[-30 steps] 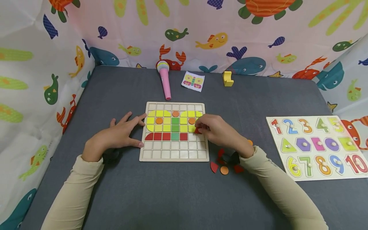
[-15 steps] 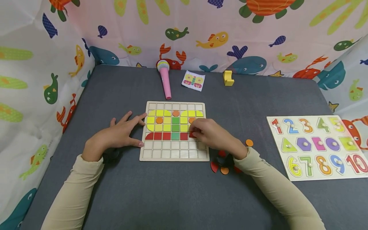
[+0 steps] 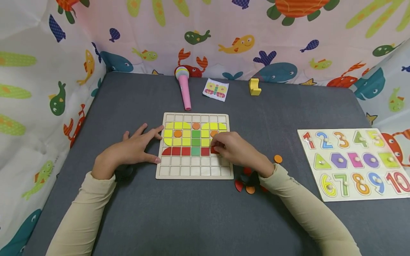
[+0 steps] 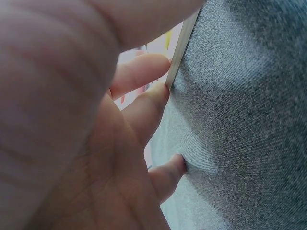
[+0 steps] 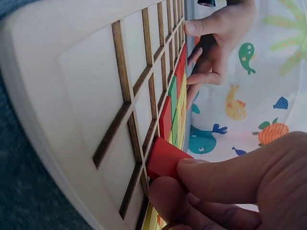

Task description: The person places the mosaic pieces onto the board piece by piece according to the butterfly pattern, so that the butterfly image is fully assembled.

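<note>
A wooden grid board [image 3: 194, 172] lies mid-table, its upper rows holding yellow, orange, green and red tiles. My right hand [image 3: 238, 151] pinches a red tile [image 5: 165, 158] between thumb and fingertips; in the right wrist view it stands tilted at a cell of the red row, beside a red tile lying in the grid. My left hand [image 3: 129, 151] spreads its fingers at the board's left edge, thumb and fingertips touching the rim. In the left wrist view, fingertips [image 4: 160, 93] meet the board's side [image 4: 180, 52].
Loose red and orange pieces [image 3: 250, 190] lie under my right wrist, an orange disc [image 3: 278, 159] farther right. A number puzzle board [image 3: 355, 163] is at the right. Behind the grid are a pink toy microphone [image 3: 184, 89], a pattern card [image 3: 215, 90] and a yellow block [image 3: 254, 87].
My right hand has moved left and slightly toward me, bringing the red tile to the cell right of the last red one. The left hand has stayed in place.
</note>
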`<state>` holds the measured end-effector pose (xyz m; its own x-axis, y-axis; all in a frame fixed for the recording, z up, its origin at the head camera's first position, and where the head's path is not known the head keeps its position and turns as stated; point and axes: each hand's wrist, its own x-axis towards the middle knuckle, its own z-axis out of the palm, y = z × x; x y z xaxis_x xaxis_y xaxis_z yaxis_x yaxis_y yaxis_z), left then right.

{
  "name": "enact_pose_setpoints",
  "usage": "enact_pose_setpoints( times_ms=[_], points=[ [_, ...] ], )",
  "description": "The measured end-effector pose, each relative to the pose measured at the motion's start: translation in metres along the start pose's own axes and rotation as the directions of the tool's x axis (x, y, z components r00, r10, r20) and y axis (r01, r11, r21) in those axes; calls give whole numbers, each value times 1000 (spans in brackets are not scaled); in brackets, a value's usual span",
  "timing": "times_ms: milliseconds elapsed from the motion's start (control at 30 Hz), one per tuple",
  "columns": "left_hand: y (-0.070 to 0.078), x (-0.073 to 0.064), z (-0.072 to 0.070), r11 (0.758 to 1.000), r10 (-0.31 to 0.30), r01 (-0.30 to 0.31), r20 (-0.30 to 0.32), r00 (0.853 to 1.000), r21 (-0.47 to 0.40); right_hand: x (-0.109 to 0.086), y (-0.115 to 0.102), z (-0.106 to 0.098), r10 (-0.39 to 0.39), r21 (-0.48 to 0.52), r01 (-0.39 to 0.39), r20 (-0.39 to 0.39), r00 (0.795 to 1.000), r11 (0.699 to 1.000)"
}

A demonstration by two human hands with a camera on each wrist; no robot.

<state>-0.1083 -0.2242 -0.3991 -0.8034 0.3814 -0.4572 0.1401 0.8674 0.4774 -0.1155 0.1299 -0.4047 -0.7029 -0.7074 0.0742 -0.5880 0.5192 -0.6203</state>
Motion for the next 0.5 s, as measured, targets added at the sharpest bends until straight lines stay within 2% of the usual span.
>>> enact_pose_setpoints(
  times_ms=[300, 500],
  points=[
    [-2, 0, 0, 1000, 9, -9, -3, 1000, -2, 0, 2, 4, -53, -39, 51, -45, 998, 998],
    [-1, -1, 1, 1000, 11, -11, -7, 1000, -3, -3, 4, 9, -61, -83, 59, -17, 998, 995]
  ],
)
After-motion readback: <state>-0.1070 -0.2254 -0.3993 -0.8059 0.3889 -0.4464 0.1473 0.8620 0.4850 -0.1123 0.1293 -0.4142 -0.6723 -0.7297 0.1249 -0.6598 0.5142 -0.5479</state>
